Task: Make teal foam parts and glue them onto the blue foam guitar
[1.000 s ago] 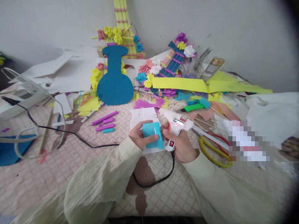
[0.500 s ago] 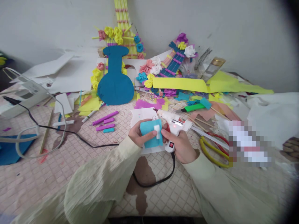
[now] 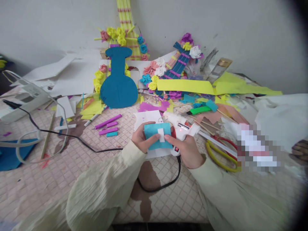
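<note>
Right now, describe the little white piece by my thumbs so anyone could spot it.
Find the dark blue guitar-shaped cutout, then look down and right to a light-blue sheet between the left hand and right hand. The piece is the small white strip lying on it; unlike the larger white paper below, it has light blue behind it.

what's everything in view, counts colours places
blue paper: one, light blue, centre
white strip: one, white, on that paper
glue gun: one, white, beside paper
guitar cutout: one, dark blue, back centre
yellow guitar model: one, yellow, behind cutout
blue guitar model: one, blue, right of cutout
yellow band: one, yellow, back right
purple strips: three, purple, left of paper
jar: one, clear, back right
power strip: one, white, far left
scraps: many, mixed colours, around cutout
sleeves: two, pale green, front
left hand: one, bare, paper's left
right hand: one, bare, paper's right
</note>
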Motion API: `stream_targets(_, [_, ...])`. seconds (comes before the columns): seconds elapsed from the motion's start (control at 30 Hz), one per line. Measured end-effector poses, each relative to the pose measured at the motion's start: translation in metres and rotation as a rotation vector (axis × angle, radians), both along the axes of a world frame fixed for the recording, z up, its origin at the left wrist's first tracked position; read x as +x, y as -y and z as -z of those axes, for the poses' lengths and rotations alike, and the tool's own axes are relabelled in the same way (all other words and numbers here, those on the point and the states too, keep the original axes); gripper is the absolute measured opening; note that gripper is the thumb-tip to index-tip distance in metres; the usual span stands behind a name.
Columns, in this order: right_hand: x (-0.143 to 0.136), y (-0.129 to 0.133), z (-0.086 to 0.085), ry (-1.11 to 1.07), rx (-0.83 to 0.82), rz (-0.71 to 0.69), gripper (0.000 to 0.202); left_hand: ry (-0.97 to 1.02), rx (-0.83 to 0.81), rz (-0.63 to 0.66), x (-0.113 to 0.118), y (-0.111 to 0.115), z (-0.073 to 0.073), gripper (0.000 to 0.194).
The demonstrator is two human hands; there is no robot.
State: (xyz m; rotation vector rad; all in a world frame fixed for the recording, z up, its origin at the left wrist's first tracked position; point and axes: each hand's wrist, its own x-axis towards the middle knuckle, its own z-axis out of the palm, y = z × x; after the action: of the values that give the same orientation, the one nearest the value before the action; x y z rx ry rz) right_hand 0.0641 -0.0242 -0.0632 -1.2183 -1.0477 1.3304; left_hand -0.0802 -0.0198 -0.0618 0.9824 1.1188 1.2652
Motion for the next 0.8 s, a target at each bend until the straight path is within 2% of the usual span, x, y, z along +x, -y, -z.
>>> stream_targets(0.17, [0.0, 0.0, 0.0, -0.032, -0.007, 0.016, 0.025, 0.008, 0.004, -0.013, 0.001, 0.001, -0.002, 0.046])
stream_targets(0.33, [0.0, -0.002, -0.005, -0.057, -0.005, 0.017, 0.019, 0.122, -0.129, 0.019, -0.002, 0.0, -0.007, 0.049])
stream_targets(0.53, [0.005, -0.002, -0.019, -0.273, 0.103, -0.006, 0.014, 0.326, -0.177, -0.039, -0.01, -0.008, -0.012, 0.047])
stream_targets(0.67, [0.01, 0.003, -0.022, -0.369, 0.164, -0.108, 0.012, 0.465, -0.234, -0.09, -0.017, -0.016, -0.012, 0.033])
stream_targets(0.8, [0.013, 0.01, -0.017, -0.328, 0.2, -0.258, 0.014, 0.536, -0.204, -0.119, -0.021, -0.02, -0.011, 0.029])
